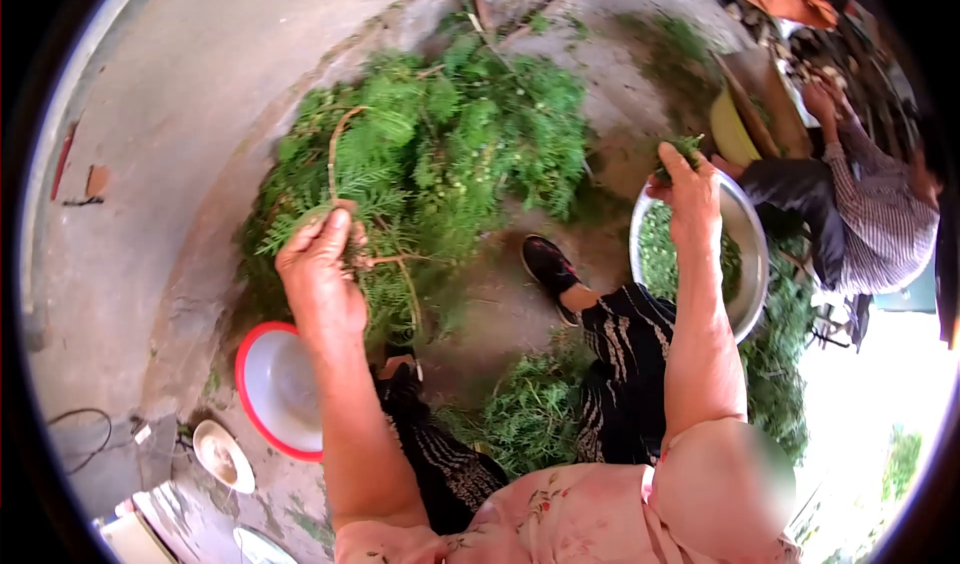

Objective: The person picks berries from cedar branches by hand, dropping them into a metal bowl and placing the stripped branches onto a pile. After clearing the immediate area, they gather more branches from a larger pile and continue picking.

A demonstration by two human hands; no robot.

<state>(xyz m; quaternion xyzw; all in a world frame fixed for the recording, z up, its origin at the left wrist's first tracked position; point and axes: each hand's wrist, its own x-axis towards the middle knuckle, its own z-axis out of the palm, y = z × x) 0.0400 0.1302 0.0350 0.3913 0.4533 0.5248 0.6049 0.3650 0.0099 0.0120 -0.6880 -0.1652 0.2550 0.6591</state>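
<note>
Pinched between the fingers of my left hand (325,254) is a thin brown stem (335,154) with some green leaves, held over the left side of a large heap of feathery green branches (450,134). My right hand (690,199) is closed on a small bunch of green sprigs (683,151), above the rim of a metal basin (757,254). Chopped-looking or stripped greens (657,249) lie inside the basin, partly hidden by my right forearm.
A red-rimmed basin (283,389) and a small bowl (223,456) stand at the lower left. More greenery (535,414) lies between my legs. At the right sits another person (880,214) beside a yellow curved object (732,129) and a pile of sticks.
</note>
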